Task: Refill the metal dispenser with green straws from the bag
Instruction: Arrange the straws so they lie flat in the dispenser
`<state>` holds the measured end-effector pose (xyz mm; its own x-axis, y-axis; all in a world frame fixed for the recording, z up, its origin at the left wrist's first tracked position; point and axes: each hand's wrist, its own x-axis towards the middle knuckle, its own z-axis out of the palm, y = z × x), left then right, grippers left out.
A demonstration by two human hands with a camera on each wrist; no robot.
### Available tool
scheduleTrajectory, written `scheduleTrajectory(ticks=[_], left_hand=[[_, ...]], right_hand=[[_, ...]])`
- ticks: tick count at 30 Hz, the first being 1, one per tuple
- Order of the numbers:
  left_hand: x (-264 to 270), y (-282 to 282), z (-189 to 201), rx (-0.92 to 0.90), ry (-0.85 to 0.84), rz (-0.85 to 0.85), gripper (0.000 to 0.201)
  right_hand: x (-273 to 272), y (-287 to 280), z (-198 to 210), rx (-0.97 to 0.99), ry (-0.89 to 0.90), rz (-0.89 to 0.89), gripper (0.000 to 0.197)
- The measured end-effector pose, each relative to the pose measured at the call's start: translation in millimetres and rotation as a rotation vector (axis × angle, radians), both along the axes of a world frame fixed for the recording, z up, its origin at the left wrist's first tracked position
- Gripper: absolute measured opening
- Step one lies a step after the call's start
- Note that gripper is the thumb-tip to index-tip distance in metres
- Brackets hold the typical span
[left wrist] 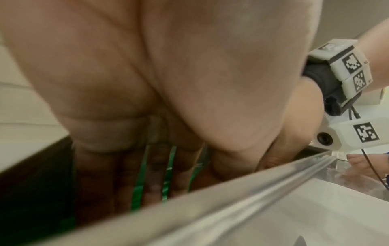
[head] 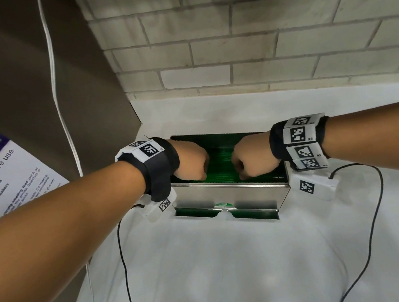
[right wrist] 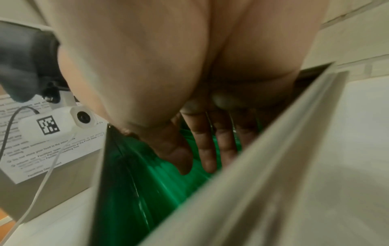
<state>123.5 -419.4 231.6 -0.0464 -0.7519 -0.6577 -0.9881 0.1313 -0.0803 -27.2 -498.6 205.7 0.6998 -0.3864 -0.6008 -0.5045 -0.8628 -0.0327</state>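
Note:
The metal dispenser (head: 231, 194) stands open-topped on a white counter, its bin filled with green straws (head: 220, 156). Both hands reach down into the bin from above. My left hand (head: 192, 163) is at the left side and my right hand (head: 253, 158) at the right, knuckles nearly facing. In the left wrist view my left hand's fingers (left wrist: 151, 168) point straight down among the straws (left wrist: 168, 176), behind the metal rim (left wrist: 231, 199). The right wrist view shows my right hand's fingers (right wrist: 207, 149) lying straight on the straws (right wrist: 164, 184). No bag is in view.
Green straws also show in the front tray (head: 250, 212) at the dispenser's foot. A brick wall (head: 255, 50) rises behind the counter (head: 226, 277). A microwave notice (head: 1, 177) and a white cable (head: 57, 95) lie to the left. Black wrist-camera cables (head: 124, 267) trail over the counter.

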Motion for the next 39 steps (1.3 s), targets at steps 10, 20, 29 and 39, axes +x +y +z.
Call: scheduleTrajectory(ticks=[10,20,29,39], left_hand=[[0.2,-9.0,-7.1,0.085,-0.035,0.01,0.036],[2.2,-7.7,-2.3,0.013,-0.077,-0.027,0.032],[-3.2,-11.7,-6.6,0.1,-0.124,-0.013,0.032],[-3.4,-39.9,6.4,0.197,-0.048,0.161,0.033]], right_hand=[[7.1,2.8,-11.6,-0.02,0.024,0.021,0.033],[0.7,3.9,-10.8,-0.011,0.105,0.052,0.031],[5.4,11.4,-1.9,0.003,0.164,0.034,0.034],[18.7,5.0,27.4,0.037,0.172,-0.076,0.035]])
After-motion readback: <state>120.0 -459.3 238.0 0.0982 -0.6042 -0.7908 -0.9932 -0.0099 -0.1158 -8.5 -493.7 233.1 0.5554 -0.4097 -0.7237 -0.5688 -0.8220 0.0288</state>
